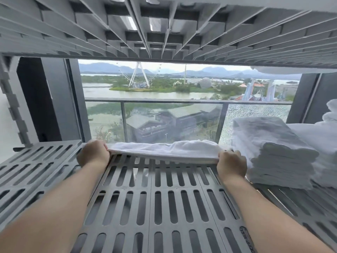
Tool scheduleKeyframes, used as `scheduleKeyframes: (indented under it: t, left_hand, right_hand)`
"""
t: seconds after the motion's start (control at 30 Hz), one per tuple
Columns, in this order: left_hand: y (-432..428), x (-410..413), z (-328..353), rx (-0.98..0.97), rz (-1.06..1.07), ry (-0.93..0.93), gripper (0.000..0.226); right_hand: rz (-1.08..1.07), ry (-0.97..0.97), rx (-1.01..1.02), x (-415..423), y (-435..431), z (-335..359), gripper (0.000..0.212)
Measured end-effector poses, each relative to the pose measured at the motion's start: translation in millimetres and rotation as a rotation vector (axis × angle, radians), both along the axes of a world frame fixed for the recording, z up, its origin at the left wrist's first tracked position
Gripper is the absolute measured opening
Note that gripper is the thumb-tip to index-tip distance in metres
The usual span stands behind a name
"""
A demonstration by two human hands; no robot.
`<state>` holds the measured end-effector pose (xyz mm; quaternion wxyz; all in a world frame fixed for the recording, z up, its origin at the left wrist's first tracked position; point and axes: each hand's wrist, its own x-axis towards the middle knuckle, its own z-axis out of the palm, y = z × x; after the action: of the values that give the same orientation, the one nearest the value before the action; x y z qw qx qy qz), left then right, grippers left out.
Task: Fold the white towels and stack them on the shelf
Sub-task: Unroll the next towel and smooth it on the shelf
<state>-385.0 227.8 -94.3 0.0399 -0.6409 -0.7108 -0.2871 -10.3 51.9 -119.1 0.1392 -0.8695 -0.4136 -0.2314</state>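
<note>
Both forearms reach over my slotted grey shelf. Left hand and right hand each pinch an end of one folded white towel at its far edge; towel stack sits right.

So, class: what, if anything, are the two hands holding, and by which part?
A folded white towel at the back of the slatted shelf. The left hand grips its left end, the right hand its right end.
</note>
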Motion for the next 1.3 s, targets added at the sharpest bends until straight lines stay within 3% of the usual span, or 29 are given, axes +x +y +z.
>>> scheduleKeyframes:
  t: [0.2, 0.33, 0.5, 0.7, 1.0, 1.3]
  left_hand:
    - [-13, -1, -13, 0.053, -0.07, 0.326, 0.031]
    - [-20, 4, -9, 0.08, -0.127, 0.545, 0.037]
    - [-26, 11, -10, 0.041, -0.112, 0.633, 0.039]
    - [-35, 14, -1, -0.064, -0.103, 0.634, 0.034]
    - [-42, -3, -1, -0.075, -0.073, 0.562, 0.029]
    - [-103, -36, 1, -0.074, -0.037, 0.485, 0.037]
  right_hand:
    - [0.024, -0.135, -0.157, -13, -16, -1, 0.031]
    - [0.052, -0.057, -0.169, -14, -26, -2, 0.029]
    - [0.054, 0.069, -0.163, -15, -30, -3, 0.033]
    - [0.041, 0.117, -0.121, -15, -36, -2, 0.031]
    - [0.125, -0.067, 0.068, -23, -49, 1, 0.026]
    - [0.159, -0.1, -0.036, -37, -89, -7, 0.032]
